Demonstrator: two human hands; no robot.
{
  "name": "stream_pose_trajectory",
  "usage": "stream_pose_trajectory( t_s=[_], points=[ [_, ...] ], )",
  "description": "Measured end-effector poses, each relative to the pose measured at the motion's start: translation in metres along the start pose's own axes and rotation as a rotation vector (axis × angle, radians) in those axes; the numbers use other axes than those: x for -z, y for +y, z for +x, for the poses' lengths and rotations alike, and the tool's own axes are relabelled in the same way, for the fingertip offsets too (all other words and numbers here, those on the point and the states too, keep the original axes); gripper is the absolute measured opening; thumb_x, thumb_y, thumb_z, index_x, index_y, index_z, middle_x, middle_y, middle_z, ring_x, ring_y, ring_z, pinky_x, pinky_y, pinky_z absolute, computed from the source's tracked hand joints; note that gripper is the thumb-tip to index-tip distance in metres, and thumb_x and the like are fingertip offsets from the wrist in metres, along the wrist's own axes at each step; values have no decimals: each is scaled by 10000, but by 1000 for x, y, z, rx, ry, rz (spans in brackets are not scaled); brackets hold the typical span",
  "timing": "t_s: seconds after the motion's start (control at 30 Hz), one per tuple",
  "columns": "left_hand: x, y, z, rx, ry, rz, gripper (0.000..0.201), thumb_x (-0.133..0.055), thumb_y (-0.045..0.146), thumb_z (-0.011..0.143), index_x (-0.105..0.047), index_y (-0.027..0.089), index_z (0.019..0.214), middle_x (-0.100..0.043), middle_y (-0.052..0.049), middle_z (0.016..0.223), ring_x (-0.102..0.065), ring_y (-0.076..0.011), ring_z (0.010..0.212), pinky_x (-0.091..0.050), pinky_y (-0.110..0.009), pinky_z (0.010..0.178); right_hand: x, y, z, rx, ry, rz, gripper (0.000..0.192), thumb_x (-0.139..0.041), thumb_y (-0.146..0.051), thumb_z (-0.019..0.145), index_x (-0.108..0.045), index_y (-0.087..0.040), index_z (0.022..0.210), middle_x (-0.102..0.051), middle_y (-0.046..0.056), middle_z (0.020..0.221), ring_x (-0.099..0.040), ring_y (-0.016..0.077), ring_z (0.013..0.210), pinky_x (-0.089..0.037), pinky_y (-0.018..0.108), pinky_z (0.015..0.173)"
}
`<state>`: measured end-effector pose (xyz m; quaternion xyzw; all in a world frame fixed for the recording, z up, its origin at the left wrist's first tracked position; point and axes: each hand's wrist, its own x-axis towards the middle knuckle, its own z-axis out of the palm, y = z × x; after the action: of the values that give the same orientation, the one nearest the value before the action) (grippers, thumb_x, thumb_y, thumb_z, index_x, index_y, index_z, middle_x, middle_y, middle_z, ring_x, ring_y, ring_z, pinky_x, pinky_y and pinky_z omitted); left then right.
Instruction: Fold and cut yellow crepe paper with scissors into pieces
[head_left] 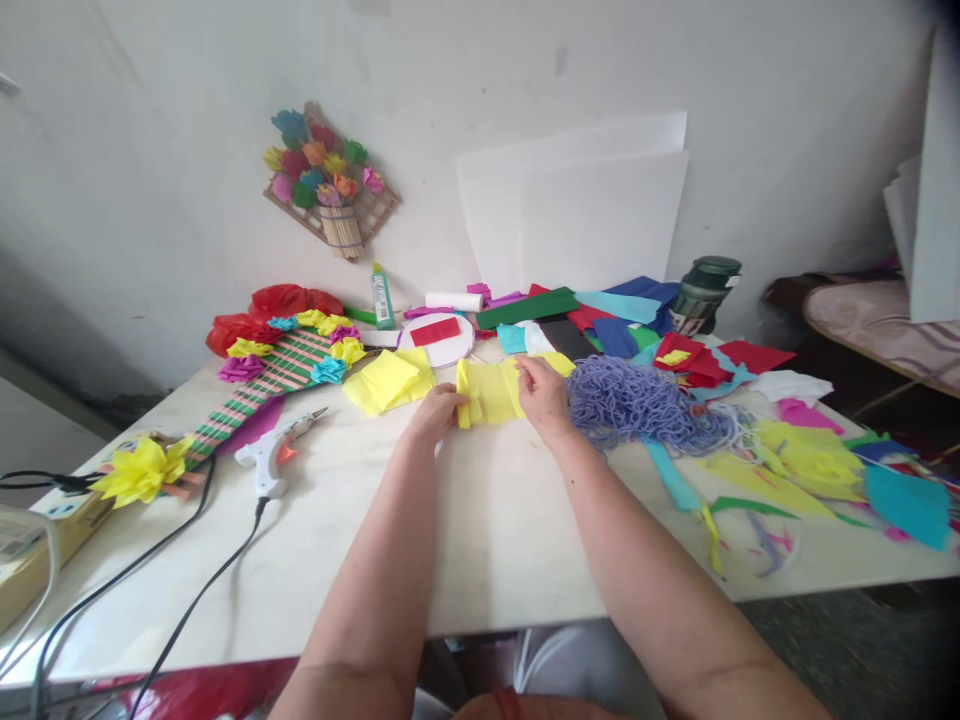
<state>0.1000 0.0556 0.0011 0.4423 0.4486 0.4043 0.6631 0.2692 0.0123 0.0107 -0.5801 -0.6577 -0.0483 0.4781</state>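
A sheet of yellow crepe paper (491,392) lies on the white table (480,540), partly pleated at its left end. My left hand (436,410) pinches those pleats. My right hand (541,393) presses on the sheet's right part, fingers bent over its top edge. More folded yellow paper (386,382) sits just left of the sheet. A tangle of purple yarn (645,405) lies right beside my right hand.
A white glue gun (274,452) with a black cord lies at the left, near a striped craft piece (259,385) edged with paper flowers. Coloured paper scraps (810,460) cover the right side. A glue bottle (382,297), green jar (703,292) and white boards (592,205) stand by the wall.
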Motion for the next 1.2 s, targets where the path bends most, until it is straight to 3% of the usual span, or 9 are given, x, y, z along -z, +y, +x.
stream_pose_trajectory(
  t_s=[0.07,0.17,0.23,0.33,0.7,0.93,1.2],
  points=[
    [1,-1,0,-8,-72,-32,192,-500,22,569,-532,131,725,-588,-33,599,-583,-143,569,-458,-242,541,11,6,2,-104,-49,-250,340,-389,-106,763,-605,-138,1024,-624,114,958,-559,198,923,-421,295,798],
    [3,-2,0,-40,-104,-70,211,-515,48,567,-568,105,763,-625,-75,665,-612,-181,675,-485,-276,615,19,15,3,-266,-257,-523,301,-431,-123,739,-641,-136,954,-619,137,953,-566,220,886,-418,299,733],
    [4,-3,1,-83,-80,-96,209,-524,71,567,-582,105,765,-636,-81,680,-619,-193,714,-494,-283,643,21,19,3,-313,-407,-614,274,-458,-145,724,-657,-124,912,-621,149,937,-565,234,889,-412,300,717],
    [6,-5,2,-135,-25,-103,208,-543,107,568,-594,112,769,-646,-77,696,-622,-197,741,-500,-281,659,20,20,4,-324,-501,-660,275,-466,-169,723,-660,-114,910,-624,156,938,-558,248,916,-402,304,722],
    [6,-7,6,-221,-20,-149,288,-565,139,561,-604,106,845,-653,-80,709,-623,-202,751,-499,-292,663,24,6,3,-287,-580,-667,289,-495,-213,708,-641,-159,951,-610,145,995,-534,277,968,-359,371,784],
    [6,-7,7,-233,-30,-167,283,-548,135,570,-603,97,845,-655,-82,725,-622,-195,770,-495,-272,656,24,1,7,-300,-593,-703,283,-463,-144,733,-631,-142,961,-622,158,959,-542,268,958,-387,330,720],
    [8,-9,10,-280,-66,-153,328,-623,179,568,-597,101,886,-658,-85,765,-623,-195,786,-488,-272,663,31,3,5,-288,-530,-660,221,-480,-205,741,-646,-163,880,-648,136,899,-564,256,924,-362,349,772]
  ],
)
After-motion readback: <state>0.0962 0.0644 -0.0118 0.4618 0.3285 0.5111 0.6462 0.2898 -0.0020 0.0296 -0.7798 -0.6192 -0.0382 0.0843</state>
